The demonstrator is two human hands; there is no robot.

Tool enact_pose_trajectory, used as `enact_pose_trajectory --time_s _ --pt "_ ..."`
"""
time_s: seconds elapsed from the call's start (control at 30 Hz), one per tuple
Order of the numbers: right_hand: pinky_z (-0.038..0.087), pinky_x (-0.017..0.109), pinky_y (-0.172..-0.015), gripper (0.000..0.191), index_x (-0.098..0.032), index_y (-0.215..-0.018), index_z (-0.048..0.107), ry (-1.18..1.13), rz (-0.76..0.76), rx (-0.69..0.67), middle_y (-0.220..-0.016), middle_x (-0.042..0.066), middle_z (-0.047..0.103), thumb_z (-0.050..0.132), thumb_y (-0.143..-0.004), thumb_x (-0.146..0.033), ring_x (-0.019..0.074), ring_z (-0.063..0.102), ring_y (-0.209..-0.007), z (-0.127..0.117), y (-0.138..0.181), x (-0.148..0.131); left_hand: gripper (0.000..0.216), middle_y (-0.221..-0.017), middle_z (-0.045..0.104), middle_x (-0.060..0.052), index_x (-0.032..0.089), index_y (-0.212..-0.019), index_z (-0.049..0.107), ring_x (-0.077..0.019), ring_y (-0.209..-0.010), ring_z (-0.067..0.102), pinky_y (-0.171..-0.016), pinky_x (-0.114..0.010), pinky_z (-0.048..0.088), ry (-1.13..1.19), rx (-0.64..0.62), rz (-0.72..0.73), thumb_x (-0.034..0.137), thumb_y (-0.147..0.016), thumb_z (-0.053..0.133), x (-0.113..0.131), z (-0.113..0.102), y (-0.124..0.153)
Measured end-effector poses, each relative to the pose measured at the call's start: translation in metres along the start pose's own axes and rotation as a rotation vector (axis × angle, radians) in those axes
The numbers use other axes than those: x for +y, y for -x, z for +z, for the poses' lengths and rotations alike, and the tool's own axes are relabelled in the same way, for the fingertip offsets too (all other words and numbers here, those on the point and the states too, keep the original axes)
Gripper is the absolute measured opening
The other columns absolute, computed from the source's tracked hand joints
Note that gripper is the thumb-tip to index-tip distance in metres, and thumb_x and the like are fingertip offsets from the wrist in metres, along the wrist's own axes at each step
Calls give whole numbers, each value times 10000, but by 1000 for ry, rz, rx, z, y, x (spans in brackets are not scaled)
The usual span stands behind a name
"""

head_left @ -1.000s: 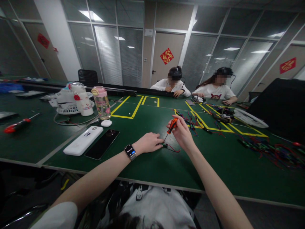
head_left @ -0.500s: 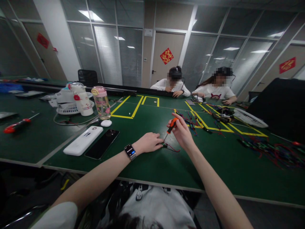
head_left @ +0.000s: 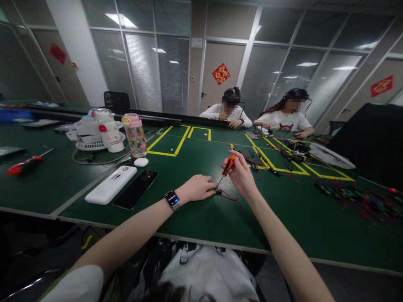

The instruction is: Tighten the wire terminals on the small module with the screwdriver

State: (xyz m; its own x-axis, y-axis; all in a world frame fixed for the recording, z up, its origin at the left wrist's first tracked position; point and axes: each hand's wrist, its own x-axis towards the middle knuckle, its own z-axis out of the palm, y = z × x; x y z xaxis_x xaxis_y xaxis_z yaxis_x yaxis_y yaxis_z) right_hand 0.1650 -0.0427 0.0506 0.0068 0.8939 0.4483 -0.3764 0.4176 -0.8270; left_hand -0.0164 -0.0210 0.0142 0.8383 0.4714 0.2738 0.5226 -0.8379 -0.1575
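My right hand (head_left: pixel 242 174) is closed around the orange and black handle of a screwdriver (head_left: pixel 228 165). The screwdriver leans, its thin shaft running down and left to a small green circuit board (head_left: pixel 217 191) with red and black wires. At the board's left edge, my left hand (head_left: pixel 199 188) lies low over the table with its fingertips pressed on the board, holding it against the green table (head_left: pixel 189 222). Whether the screwdriver's tip sits in a screw is too small to tell.
Left of my hands lie a black phone (head_left: pixel 136 189), a white power bank (head_left: pixel 111 184) and a white earbud case (head_left: pixel 141 162). A pink-lidded bottle (head_left: pixel 135 136) stands behind them. A heap of wired boards (head_left: pixel 362 201) lies at right. Two people sit across the table.
My fingers on the screwdriver have shifted slightly around its handle. The left hand and the circuit board stay in place.
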Motion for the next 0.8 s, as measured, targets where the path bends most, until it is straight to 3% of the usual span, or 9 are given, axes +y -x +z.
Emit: enact_pose_trajectory --time_s 0.33,0.63,0.8 --pt "528 326 -823 209 -284 -859 642 -22 -16 45 -846 -21 616 746 -754 -431 137 577 -758 -2 -2 3 281 -916 623 -57 229 -1097 670 -182 -769 630 -691 -291 458 -3 0 -2 407 -972 492 -1 3 0" --pt "512 298 -724 291 -305 -1054 653 -40 75 -69 -827 -9 657 670 -825 -484 146 614 -744 0 0 -2 273 -910 628 -57 230 -1075 675 -183 -769 625 -691 -288 453 4 -3 -2 404 -971 493 -1 1 0" --pt "514 286 -757 242 -295 -899 656 -42 15 4 -840 -20 644 725 -775 -491 137 597 -759 0 -2 2 274 -912 625 -52 233 -1091 672 -190 -774 626 -686 -295 455 -4 -1 -2 405 -970 496 0 1 0"
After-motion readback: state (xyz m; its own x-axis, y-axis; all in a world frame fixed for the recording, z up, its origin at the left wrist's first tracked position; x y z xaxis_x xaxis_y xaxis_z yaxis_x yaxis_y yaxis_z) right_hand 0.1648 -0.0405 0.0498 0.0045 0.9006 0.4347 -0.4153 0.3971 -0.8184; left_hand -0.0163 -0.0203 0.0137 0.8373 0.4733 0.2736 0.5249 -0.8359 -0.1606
